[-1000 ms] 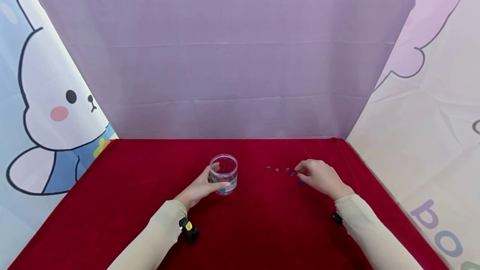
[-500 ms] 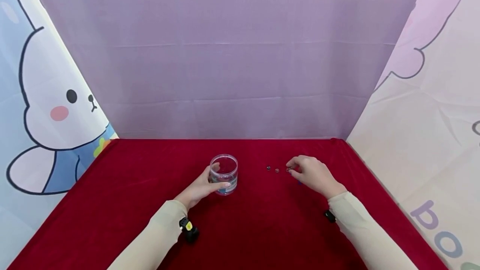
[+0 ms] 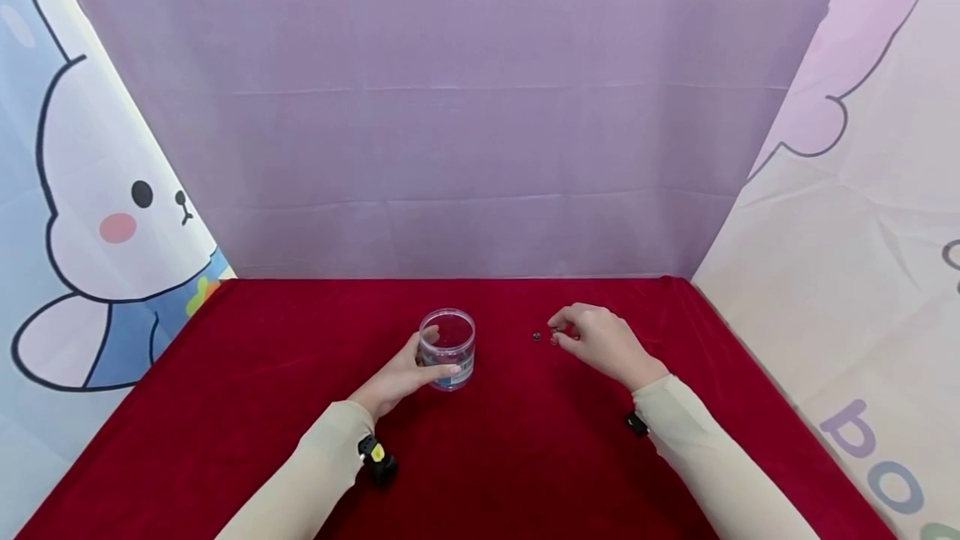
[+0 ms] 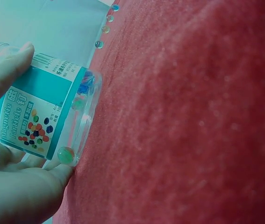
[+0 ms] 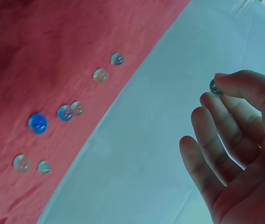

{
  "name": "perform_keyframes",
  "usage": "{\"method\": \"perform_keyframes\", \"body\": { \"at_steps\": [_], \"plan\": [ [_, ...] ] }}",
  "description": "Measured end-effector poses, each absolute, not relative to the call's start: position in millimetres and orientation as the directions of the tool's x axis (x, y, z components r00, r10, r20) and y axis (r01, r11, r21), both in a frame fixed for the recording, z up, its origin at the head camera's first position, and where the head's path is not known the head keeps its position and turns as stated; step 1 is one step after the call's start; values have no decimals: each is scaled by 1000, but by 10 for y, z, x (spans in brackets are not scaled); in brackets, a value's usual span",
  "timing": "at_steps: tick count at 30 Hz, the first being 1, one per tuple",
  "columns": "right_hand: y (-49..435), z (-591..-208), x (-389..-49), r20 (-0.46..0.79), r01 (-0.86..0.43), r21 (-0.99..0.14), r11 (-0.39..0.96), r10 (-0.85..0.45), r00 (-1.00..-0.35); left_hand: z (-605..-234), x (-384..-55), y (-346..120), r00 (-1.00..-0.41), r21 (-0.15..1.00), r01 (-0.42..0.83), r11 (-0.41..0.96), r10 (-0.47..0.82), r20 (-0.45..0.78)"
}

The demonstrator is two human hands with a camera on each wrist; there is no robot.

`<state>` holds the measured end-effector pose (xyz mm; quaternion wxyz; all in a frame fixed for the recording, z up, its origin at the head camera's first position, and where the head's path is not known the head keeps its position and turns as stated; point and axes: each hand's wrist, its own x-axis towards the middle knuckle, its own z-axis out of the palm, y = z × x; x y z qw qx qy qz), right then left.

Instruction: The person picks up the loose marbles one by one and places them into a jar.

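My left hand [image 3: 405, 375] grips a clear plastic jar [image 3: 467, 361] with no lid, its mouth up. In the left wrist view a teal and white label wraps the jar, and several marbles, including a green marble [image 4: 66, 155] and a blue marble [image 4: 86, 84], lie at its bottom. To the right, my right hand [image 3: 607, 347] hovers above the cloth. Its thumb and index finger pinch a dark glass marble [image 5: 215, 87], while the other fingers are spread. Just left of those fingertips lies a small marble [image 3: 536, 337] on the cloth.
A red cloth [image 3: 495, 457] covers the table. In the right wrist view several loose marbles form a rough line, among them a bright blue marble [image 5: 38, 123]. A lilac curtain [image 3: 450, 123] closes off the back, and printed sheets stand at both sides.
My right hand has moved left above the row of marbles, from its right end toward its left end. My left hand and the jar have stayed in place.
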<state>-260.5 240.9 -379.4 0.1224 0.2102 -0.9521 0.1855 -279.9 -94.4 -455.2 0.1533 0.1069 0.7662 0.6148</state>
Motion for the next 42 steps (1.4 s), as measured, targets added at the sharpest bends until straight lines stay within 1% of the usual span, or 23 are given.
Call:
{"method": "perform_keyframes", "body": {
  "at_steps": [12, 22, 36, 42],
  "plan": [
    [2166, -3726, -2658, 364, -507, -301, 807, -394, -844, -4554, -2803, -948, -930, 976, -19, 218, 355, -97],
    [1970, -3695, -2687, 415, -557, -271, 785, -427, -803, -4558, -2804, -949, -928, 976, -26, 217, 357, -104],
    [1765, -3627, -2707, 393, -561, -300, 771, -436, -810, -4582, -2837, -938, -929, 972, -28, 233, 353, -111],
    [1676, -3609, -2716, 393, -578, -303, 758, -453, -800, -4587, -2843, -940, -928, 973, -43, 228, 351, -124]
  ]
}}
